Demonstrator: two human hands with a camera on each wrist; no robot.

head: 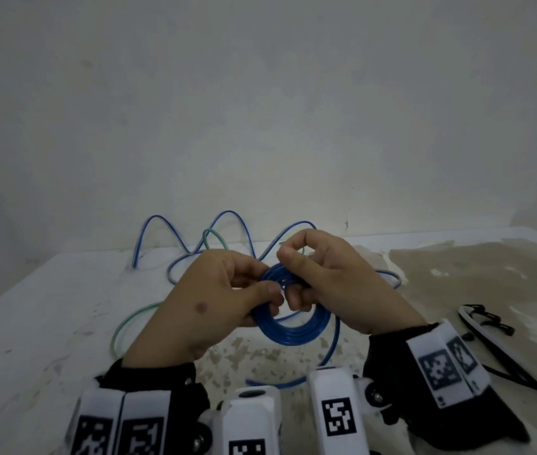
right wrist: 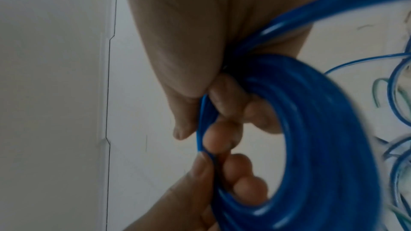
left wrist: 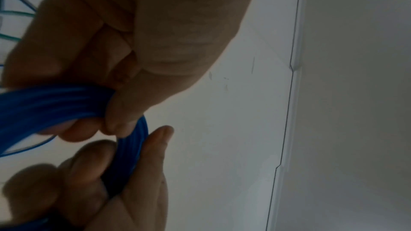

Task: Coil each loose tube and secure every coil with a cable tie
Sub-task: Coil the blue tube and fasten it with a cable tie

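A blue tube coil (head: pixel 293 333) of several turns hangs between both hands above the white table (head: pixel 47 323). My left hand (head: pixel 260 284) grips its left side, thumb over the turns. My right hand (head: pixel 296 257) pinches the upper right part, fingers curled through the ring. In the left wrist view the left fingers (left wrist: pixel 115 115) clamp the blue coil (left wrist: pixel 55 104). In the right wrist view the right thumb and fingers (right wrist: pixel 227 103) pinch the blue coil (right wrist: pixel 322 129). A loose blue tail (head: pixel 333 349) trails from the coil onto the table.
More loose blue tube (head: pixel 227 215) loops at the back against the wall, tangled with a green tube (head: pixel 129 320) that runs to the left front. Black cable ties (head: pixel 487 320) lie at the right, by a brownish stained patch (head: pixel 474 267).
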